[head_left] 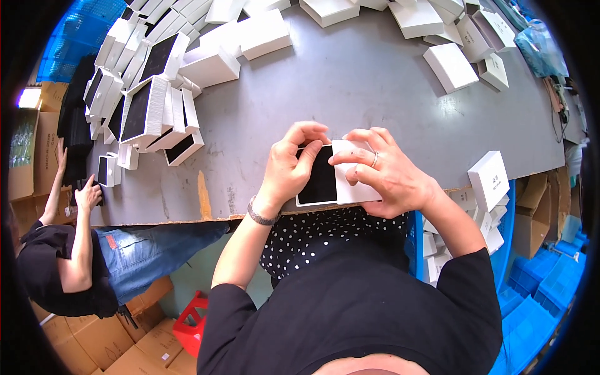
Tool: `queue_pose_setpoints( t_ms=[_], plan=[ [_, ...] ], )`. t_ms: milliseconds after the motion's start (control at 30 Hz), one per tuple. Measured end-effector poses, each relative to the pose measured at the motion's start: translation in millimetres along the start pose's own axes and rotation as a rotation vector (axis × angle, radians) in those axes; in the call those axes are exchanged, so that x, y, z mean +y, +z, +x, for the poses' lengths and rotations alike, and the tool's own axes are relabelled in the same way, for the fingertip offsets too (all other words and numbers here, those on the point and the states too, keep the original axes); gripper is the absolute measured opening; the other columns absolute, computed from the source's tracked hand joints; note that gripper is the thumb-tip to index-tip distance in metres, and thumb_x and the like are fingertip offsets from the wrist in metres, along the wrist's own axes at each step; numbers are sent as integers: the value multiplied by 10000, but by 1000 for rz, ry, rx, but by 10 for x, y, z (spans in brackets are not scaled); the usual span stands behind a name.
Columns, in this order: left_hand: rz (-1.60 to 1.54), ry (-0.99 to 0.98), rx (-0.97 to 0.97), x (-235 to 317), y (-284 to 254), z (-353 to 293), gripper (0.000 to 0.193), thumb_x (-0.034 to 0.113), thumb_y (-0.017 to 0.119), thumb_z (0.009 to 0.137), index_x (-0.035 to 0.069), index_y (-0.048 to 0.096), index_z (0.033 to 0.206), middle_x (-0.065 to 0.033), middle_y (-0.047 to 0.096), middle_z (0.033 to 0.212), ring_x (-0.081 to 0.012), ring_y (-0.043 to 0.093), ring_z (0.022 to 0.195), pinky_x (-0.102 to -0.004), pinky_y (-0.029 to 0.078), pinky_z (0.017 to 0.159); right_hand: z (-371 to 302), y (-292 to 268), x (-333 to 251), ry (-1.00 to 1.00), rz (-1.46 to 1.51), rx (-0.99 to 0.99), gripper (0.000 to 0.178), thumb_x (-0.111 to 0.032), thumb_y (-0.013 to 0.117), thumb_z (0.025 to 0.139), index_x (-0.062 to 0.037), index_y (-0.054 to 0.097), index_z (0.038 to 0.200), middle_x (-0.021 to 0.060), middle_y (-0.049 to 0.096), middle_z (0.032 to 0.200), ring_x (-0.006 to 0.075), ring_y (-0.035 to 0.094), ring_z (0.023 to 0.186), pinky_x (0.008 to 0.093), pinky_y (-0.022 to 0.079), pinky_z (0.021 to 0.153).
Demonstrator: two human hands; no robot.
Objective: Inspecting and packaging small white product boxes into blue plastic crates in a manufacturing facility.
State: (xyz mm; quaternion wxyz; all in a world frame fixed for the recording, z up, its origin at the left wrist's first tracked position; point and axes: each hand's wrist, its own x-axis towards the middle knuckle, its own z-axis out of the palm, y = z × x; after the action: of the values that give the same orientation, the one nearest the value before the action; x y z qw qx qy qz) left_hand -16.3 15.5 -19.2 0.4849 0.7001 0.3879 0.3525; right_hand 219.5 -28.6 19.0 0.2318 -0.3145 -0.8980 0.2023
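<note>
At the table's near edge, a white box with a black insert [317,179] lies between my hands. A plain white lid or box part [347,178] sits right against its right side; whether the two are joined I cannot tell. My left hand [292,164] grips the box at its far left corner, thumb over the rim and fingers curled behind. My right hand [389,172], a ring on one finger, is closed around the white part, fingers bent over its top and right side. The palm sides of both hands are hidden.
Open white boxes with black inserts [145,109] are stacked at the left. More white boxes [450,67] lie at the far right, and one [489,180] tops a filled blue crate [507,215]. A co-worker's hands [87,195] are at the table's left end, near a red stool [189,325].
</note>
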Motion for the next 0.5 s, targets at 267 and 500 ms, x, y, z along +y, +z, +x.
queue_pose_setpoints(
  t_ms=[267,500],
  plan=[
    [-306,102,347,79,183,-114,618,366,348,1087,47,177,1589,-154,296,1588,-265,222,1508,-404,146,1231,90,86,-118,59,31,57,513,-170,783,542,-134,599,1020,86,520,1375,365,464,1280,526,342,1050],
    [339,279,391,261,-120,-210,734,228,688,870,-7,384,1495,-213,380,1533,-375,258,1490,-503,216,1208,77,10,-198,149,-112,75,557,-173,772,566,-167,641,1107,73,500,1402,359,446,1274,522,358,1043]
  ],
)
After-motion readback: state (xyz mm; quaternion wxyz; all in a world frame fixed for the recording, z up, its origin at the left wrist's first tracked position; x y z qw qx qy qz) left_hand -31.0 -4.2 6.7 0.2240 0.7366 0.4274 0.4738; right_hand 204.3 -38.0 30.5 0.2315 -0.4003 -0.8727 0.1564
